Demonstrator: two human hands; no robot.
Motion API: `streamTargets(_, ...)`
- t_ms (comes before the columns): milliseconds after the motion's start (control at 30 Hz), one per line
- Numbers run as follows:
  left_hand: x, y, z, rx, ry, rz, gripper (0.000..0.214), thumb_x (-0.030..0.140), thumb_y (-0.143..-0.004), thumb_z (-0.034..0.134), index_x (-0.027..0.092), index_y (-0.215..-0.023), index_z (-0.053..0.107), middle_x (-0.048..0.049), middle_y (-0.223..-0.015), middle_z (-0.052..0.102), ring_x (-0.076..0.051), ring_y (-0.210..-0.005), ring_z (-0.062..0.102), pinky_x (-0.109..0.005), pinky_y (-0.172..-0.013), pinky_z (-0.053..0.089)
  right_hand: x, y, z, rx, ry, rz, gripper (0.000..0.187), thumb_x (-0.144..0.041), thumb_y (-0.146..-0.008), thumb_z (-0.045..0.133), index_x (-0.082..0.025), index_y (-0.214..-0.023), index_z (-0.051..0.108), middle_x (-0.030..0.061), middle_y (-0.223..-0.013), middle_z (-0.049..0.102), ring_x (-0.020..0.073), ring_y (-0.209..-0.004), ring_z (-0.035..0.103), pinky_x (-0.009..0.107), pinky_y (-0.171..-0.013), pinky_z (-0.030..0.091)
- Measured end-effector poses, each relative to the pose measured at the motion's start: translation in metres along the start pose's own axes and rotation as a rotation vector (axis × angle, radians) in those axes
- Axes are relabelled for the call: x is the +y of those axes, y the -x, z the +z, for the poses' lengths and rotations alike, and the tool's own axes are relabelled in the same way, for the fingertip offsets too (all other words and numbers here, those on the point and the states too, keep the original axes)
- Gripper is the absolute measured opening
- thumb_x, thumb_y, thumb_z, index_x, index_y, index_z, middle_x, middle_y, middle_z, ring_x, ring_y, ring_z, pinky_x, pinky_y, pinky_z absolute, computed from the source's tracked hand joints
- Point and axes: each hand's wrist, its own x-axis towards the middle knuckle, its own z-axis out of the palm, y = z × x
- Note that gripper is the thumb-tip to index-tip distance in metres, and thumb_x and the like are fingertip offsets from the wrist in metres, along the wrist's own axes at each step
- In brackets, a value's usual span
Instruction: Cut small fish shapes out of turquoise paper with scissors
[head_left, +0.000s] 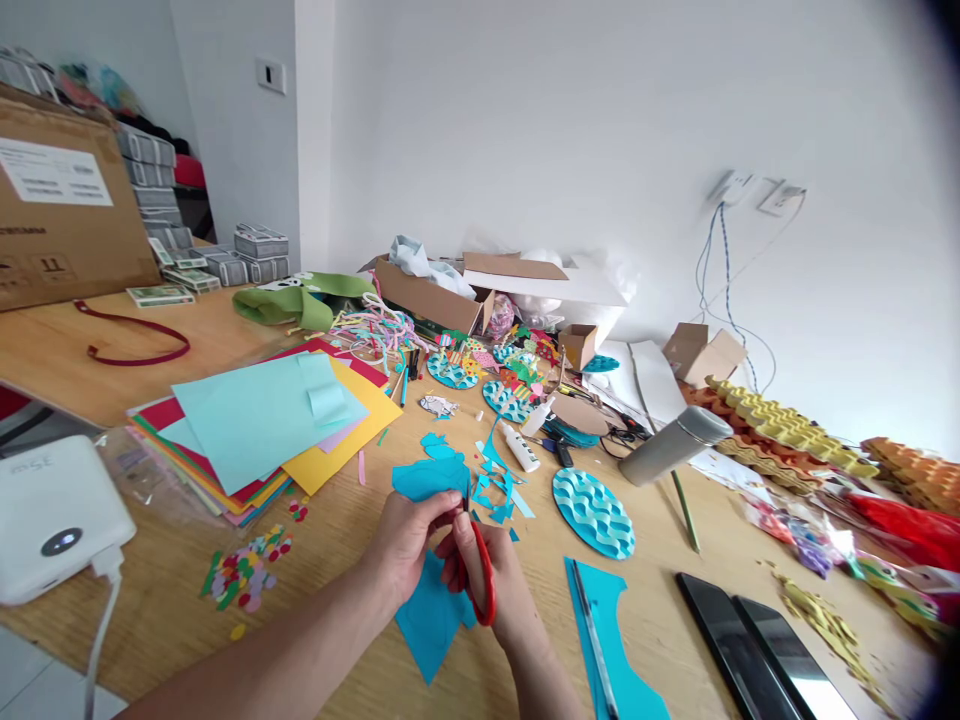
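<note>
Closest, two black phones (pixel 731 640) lie side by side at the right, and a pen (pixel 592 640) rests along a blue offcut (pixel 637 685) with a curved edge. Left of these the two hands are together over the table (pixel 330 650). The right hand (pixel 493 578) is closed on red-handled scissors (pixel 489 590), blades pointing away; whether the blades are parted is too small to tell. The left hand (pixel 405 540) pinches blue paper (pixel 431 480) just beside the blades, thumb on top. Blue shows both beyond and below the hands, which hide its middle. At the left edge sits a white device (pixel 67 500) with a cable (pixel 105 620) plugged in.

A little farther, coloured paper bits (pixel 247 575) lie scattered on the left, near a fanned stack of paper (pixel 255 420) topped by pale blue sheets. Blue scraps (pixel 495 490) lie just past the hands, with a glue bottle (pixel 519 448) near them, a wavy blue oval (pixel 592 512) to the right and a grey flask (pixel 675 445) tilted beyond it.

Farther back are a dark red band (pixel 142 358), green felt (pixel 285 303), egg trays (pixel 795 425) and an open carton (pixel 427 295) before the white wall (pixel 525 120).
</note>
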Motion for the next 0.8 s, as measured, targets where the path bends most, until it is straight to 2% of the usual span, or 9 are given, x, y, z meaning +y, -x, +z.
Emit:
streamTargets(300, -0.0003, -0.0016, -0.0016, 0.035, 0.021, 0.012, 0.03, 0.032, -0.058, 0.076, 0.017, -0.052, 0.051, 0.0031, -0.045, 0.048, -0.012, -0.036, 0.046, -0.023, -0.031, 0.032, -0.0019, 0.0011, -0.0009, 0.012, 0.003, 0.027, 0.068, -0.076, -0.078, 0.042, -0.012, -0.063, 0.059, 0.0021, -0.048, 0.052, 0.0102, -0.042, 0.045, 0.021, -0.041, 0.032)
streamTargets(433, -0.0011, -0.0014, -0.0021, 0.0, 0.025, -0.004, 0.031, 0.035, -0.06, 0.075, 0.017, -0.052, 0.051, 0.0031, -0.044, 0.049, -0.011, -0.033, 0.042, -0.024, -0.03, 0.031, -0.0001, 0.0001, -0.0013, 0.007, 0.02, 0.006, 0.069, -0.077, -0.078, 0.041, -0.013, -0.062, 0.058, 0.0028, -0.047, 0.053, 0.0104, -0.041, 0.045, 0.021, -0.04, 0.032)
streamTargets(567, -0.0012, -0.004, -0.0039, 0.101, 0.053, 0.064, 0.029, 0.028, -0.055, 0.079, 0.015, -0.052, 0.054, 0.0008, -0.051, 0.056, -0.012, -0.043, 0.051, -0.024, -0.038, 0.037, 0.0026, -0.0007, -0.0019, -0.013, 0.007, 0.034, 0.068, -0.076, -0.08, 0.04, -0.013, -0.061, 0.057, 0.0032, -0.047, 0.053, 0.01, -0.04, 0.045, 0.021, -0.04, 0.032)
streamTargets(633, -0.0009, -0.0052, -0.0047, 0.104, 0.056, 0.068, 0.028, 0.028, -0.054, 0.08, 0.014, -0.054, 0.056, -0.0004, -0.055, 0.058, -0.012, -0.046, 0.053, -0.024, -0.04, 0.038, 0.003, -0.0008, -0.0021, -0.017, 0.013, 0.029, 0.068, -0.076, -0.08, 0.039, -0.013, -0.061, 0.057, 0.003, -0.047, 0.053, 0.0098, -0.04, 0.045, 0.021, -0.04, 0.033)
streamTargets(800, 0.0, -0.0043, -0.0039, 0.075, 0.035, 0.079, 0.029, 0.028, -0.056, 0.079, 0.015, -0.052, 0.053, 0.0021, -0.051, 0.053, -0.011, -0.045, 0.05, -0.022, -0.04, 0.034, 0.0006, -0.001, -0.002, 0.0, 0.03, 0.026, 0.071, -0.078, -0.078, 0.04, -0.012, -0.062, 0.058, 0.0035, -0.048, 0.054, 0.0099, -0.041, 0.046, 0.021, -0.04, 0.033)
